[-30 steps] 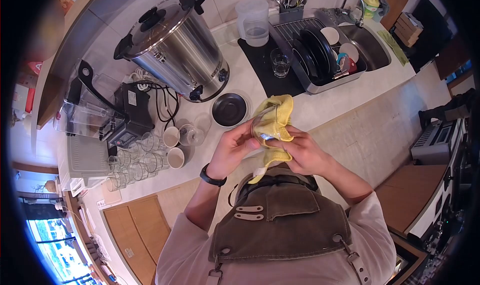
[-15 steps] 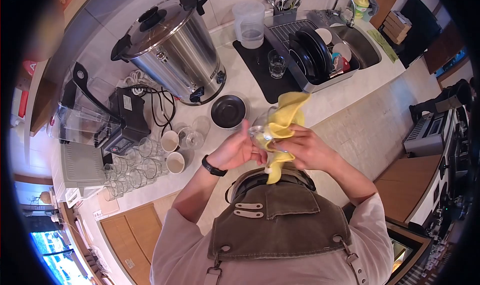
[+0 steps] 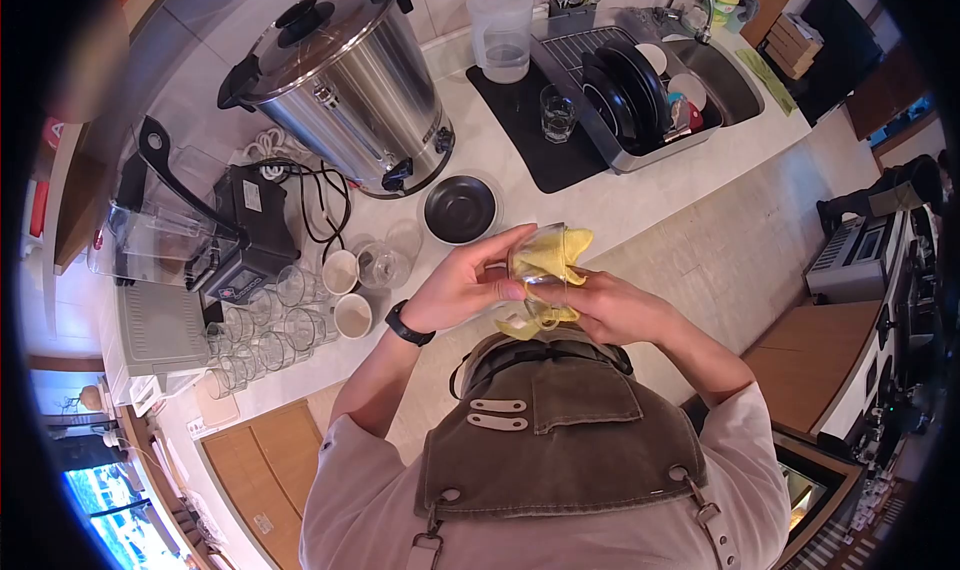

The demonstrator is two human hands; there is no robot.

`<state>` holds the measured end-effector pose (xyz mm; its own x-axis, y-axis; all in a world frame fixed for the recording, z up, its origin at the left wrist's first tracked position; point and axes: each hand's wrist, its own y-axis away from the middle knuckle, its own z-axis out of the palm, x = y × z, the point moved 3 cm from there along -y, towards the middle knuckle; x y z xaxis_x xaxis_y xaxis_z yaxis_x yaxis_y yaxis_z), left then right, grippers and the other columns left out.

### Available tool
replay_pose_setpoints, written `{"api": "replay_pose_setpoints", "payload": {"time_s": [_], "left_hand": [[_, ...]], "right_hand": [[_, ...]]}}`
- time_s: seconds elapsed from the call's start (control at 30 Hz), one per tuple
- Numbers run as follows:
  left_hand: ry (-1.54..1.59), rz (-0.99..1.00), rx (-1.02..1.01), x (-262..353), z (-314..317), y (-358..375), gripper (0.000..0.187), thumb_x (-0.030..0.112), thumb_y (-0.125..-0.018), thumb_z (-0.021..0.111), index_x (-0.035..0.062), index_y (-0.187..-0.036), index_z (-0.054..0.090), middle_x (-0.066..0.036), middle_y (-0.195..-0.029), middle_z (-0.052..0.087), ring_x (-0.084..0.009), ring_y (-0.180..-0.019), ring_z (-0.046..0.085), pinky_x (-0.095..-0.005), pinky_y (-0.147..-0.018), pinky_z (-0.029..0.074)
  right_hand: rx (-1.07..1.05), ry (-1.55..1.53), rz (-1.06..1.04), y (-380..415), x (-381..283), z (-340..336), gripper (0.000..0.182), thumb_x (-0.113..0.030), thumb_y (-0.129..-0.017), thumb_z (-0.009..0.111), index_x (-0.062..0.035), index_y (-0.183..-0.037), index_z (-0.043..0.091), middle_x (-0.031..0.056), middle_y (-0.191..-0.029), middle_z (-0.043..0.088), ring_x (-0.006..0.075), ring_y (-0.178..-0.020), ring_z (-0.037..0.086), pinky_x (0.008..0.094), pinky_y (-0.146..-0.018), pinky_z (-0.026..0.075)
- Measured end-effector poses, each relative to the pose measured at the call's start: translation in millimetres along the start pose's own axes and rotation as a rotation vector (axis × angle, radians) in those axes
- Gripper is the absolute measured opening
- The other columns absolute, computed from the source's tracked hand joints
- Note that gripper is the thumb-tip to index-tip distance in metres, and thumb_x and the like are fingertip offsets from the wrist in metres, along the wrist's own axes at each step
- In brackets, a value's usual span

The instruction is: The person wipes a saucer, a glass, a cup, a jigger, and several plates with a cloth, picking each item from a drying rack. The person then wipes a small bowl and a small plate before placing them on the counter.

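In front of my apron, a clear glass is between my two hands. My left hand, with a black band at the wrist, has its fingers and thumb round the glass from the left. On the other side, my right hand grips a yellow cloth that lies against the glass, part of it hanging below. My right fingertips are partly hidden by the cloth and glass. Just beyond my left hand, a black bowl stands on the counter.
Several glasses, two paper cups and a blender are at the left. Behind them stands a steel urn. A dish rack with black plates, a pitcher and a sink are farther back.
My left hand has turned and closed round the glass. The cloth, earlier spread out and raised, is now bunched lower against the glass in my right hand.
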<state>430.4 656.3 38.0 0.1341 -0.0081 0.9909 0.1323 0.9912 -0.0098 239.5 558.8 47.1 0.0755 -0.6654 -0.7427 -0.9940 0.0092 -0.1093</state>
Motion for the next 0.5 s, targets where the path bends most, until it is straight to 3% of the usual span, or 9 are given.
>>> {"api": "replay_pose_setpoints", "payload": {"time_s": [0.2, 0.43, 0.5], "left_hand": [[-0.134, 0.045, 0.072, -8.2, 7.4, 5.9, 0.075, 0.004, -0.084, 0.076, 0.0054, -0.149, 0.039, -0.011, -0.149, 0.047, -0.0211, -0.133, 0.049, -0.0383, -0.11, 0.044], [-0.431, 0.161, 0.23, -44.6, 28.7, 20.7, 0.068, -0.002, -0.084, 0.073, 0.0028, -0.145, 0.041, -0.016, -0.151, 0.042, -0.0267, -0.14, 0.043, -0.041, -0.114, 0.041], [-0.467, 0.132, 0.254, -50.7, 32.1, 28.1, 0.078, 0.003, -0.082, 0.076, 0.0044, -0.147, 0.033, -0.018, -0.149, 0.042, -0.0306, -0.139, 0.044, -0.0407, -0.112, 0.042]], "right_hand": [[-0.094, -0.242, 0.13, 7.4, 5.6, 4.8, 0.077, 0.013, -0.075, 0.052, -0.012, -0.147, 0.045, 0.023, -0.115, 0.064, 0.0423, -0.104, 0.063, 0.0451, -0.089, 0.05], [0.017, -0.51, 0.215, 25.9, 25.9, 27.7, 0.062, 0.013, -0.08, 0.054, -0.008, -0.139, 0.054, 0.0183, -0.109, 0.07, 0.028, -0.097, 0.069, 0.0337, -0.088, 0.05], [0.087, -0.543, 0.239, 26.9, 29.2, 37.2, 0.059, 0.013, -0.081, 0.055, -0.0072, -0.136, 0.057, 0.0166, -0.106, 0.071, 0.0251, -0.097, 0.069, 0.0326, -0.089, 0.05]]}}
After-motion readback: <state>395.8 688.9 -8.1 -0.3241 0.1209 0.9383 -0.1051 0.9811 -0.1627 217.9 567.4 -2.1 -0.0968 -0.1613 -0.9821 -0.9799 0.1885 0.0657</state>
